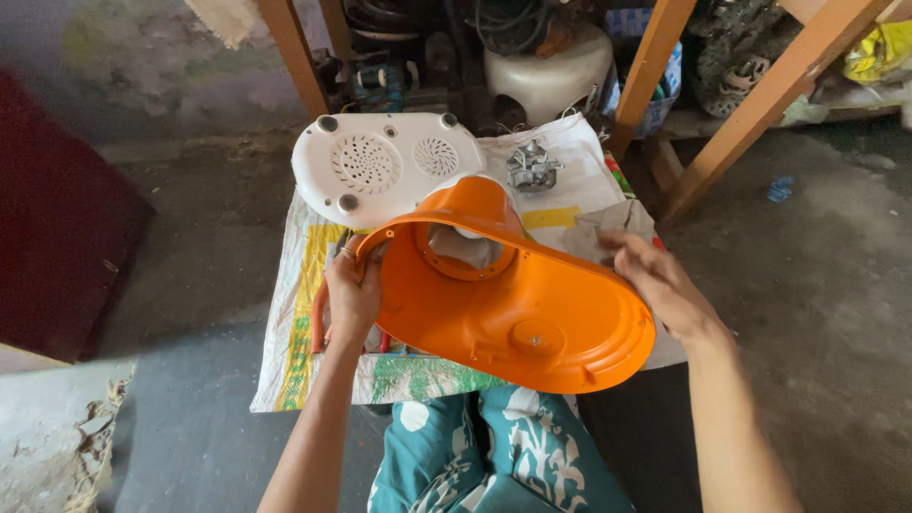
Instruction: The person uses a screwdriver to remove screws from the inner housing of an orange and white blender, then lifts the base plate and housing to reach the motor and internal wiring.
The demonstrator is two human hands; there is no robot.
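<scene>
The left hand (351, 296) is clamped on the rim of an orange plastic appliance housing (513, 299), fingers curled over its left edge; the right hand (660, 283) hovers with fingers spread just beside the housing's right edge, gripping nothing; the housing is held tilted above a printed woven sack (294, 323); a white vented base plate (385, 166) lies behind it, a small metal part (532, 168) near that.

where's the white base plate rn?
Head view, upper centre-left: the white base plate lies on the printed sack, just behind the orange housing, left of the metal part.
</scene>
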